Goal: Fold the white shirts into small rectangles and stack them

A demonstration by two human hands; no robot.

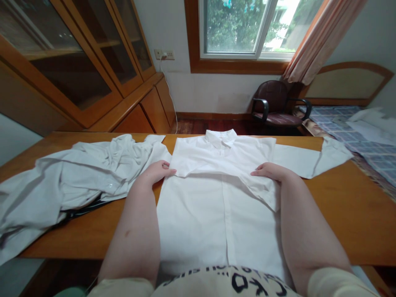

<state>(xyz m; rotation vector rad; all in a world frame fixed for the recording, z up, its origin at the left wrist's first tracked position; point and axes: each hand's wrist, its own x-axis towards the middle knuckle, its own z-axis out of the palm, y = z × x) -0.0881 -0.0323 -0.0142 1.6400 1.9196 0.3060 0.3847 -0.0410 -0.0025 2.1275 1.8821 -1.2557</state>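
Observation:
A white collared shirt (198, 218) lies front up on the table, its collar (220, 138) toward the far edge. One sleeve (262, 189) seems to lie folded across the chest, with its end slanting down at the right. The other sleeve (295, 160) stretches out to the right. My left hand (161, 170) is closed on the cloth at the shirt's left side, thumb and fingers pinching it. Opposite it, my right hand (267, 170) pinches the folded sleeve near the shirt's right side. Both forearms reach in over the shirt's lower half.
A heap of crumpled white clothes (83, 169) covers the left part of the wooden table (349, 218). Beyond the table stand a glass-fronted cabinet (123, 90), a brown armchair (275, 103) and, at the right, a bed (343, 119). A window is in the far wall.

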